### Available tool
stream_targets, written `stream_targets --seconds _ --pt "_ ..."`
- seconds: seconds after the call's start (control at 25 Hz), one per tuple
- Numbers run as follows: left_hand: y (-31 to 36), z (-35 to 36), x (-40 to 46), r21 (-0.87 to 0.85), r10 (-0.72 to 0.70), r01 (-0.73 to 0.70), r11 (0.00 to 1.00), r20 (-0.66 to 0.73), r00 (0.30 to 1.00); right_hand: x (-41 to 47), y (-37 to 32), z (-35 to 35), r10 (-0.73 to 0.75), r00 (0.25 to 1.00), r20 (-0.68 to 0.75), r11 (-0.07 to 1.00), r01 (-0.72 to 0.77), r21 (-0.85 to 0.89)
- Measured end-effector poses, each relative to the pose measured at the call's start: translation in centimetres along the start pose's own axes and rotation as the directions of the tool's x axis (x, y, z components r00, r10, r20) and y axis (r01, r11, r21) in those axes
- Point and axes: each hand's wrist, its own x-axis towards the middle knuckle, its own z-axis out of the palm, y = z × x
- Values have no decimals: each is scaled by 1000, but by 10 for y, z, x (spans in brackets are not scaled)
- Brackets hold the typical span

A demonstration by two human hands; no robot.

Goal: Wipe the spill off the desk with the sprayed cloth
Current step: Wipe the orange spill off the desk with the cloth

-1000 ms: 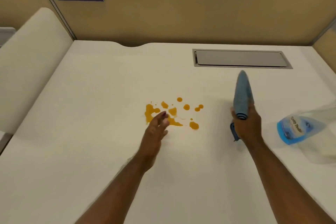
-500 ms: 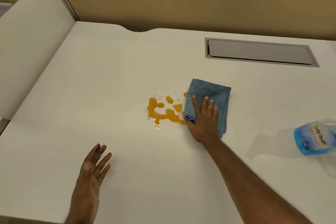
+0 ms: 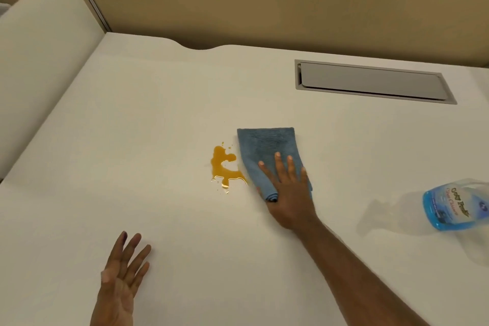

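An orange spill (image 3: 222, 165) lies on the white desk (image 3: 158, 119), near its middle. A folded blue cloth (image 3: 267, 148) lies flat just right of the spill, its left edge touching the liquid. My right hand (image 3: 287, 193) presses down on the cloth's near half with fingers spread flat. My left hand (image 3: 123, 272) hovers low at the desk's front left, palm up, fingers apart, holding nothing.
A spray bottle with blue liquid (image 3: 455, 209) stands at the right edge. A grey cable-tray flap (image 3: 370, 82) is set into the desk at the back right. A tan partition wall (image 3: 264, 2) closes the back, and a cream side panel (image 3: 39, 47) the left.
One second ago my right hand held the rolled cloth up. Now the cloth lies flat and has slid left over the spill's right part. My left hand drew back to the front left.
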Motion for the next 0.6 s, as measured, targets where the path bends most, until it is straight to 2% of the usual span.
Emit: stream_targets --seconds 0.16,0.28,0.4,0.6 --pt "-2 -11 -2 -1 -4 4 1000 -42 999 15 29 -11 163 985 -59 985 -159 62" --pt "-5 -23 -5 -6 13 -13 1000 -17 1000 34 20 -14 207 975 -77 978 -207 2" --pt "-8 -29 -6 -15 45 -45 999 19 999 53 -6 -10 161 987 -24 986 -162 -35" --pt "-2 -17 -3 -8 91 -91 996 70 993 67 -67 -6 -32 996 78 998 36 -58"
